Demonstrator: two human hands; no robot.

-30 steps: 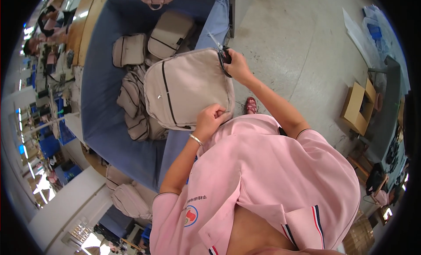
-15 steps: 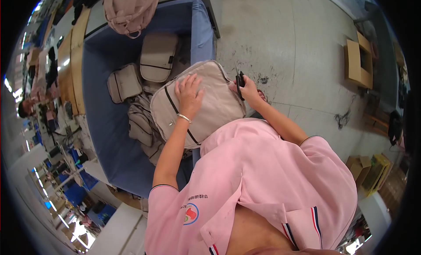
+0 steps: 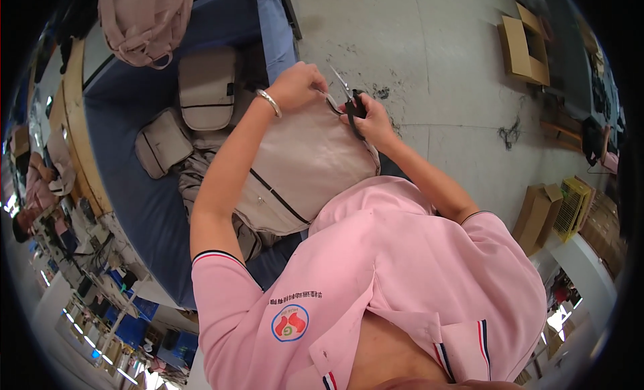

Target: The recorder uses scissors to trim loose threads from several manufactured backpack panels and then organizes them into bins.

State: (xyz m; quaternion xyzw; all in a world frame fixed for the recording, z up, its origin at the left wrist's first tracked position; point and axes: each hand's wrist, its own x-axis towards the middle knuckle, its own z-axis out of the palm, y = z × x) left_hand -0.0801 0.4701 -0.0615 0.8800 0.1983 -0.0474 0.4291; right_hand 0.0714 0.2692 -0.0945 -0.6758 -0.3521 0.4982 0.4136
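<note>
A flat beige bag with dark zip lines lies across my lap and over the near side of a blue-lined bin. At its far corner my left hand, a bangle on the wrist, pinches the bag's edge with bent fingers. My right hand grips a pair of scissors by the black handles, beside the bag's right edge. Their silver blades point away and to the left, just right of my left fingers. Exactly what my left fingertips pinch is partly hidden.
The blue bin holds several beige bags. A pinkish backpack sits at its far rim. Open cardboard boxes and a yellow crate stand on the right. Another person is at the far left.
My left hand has gone from lying flat on the bag to pinching its far edge. The scissors have tilted, so their blades now show. My view has shifted slightly.
</note>
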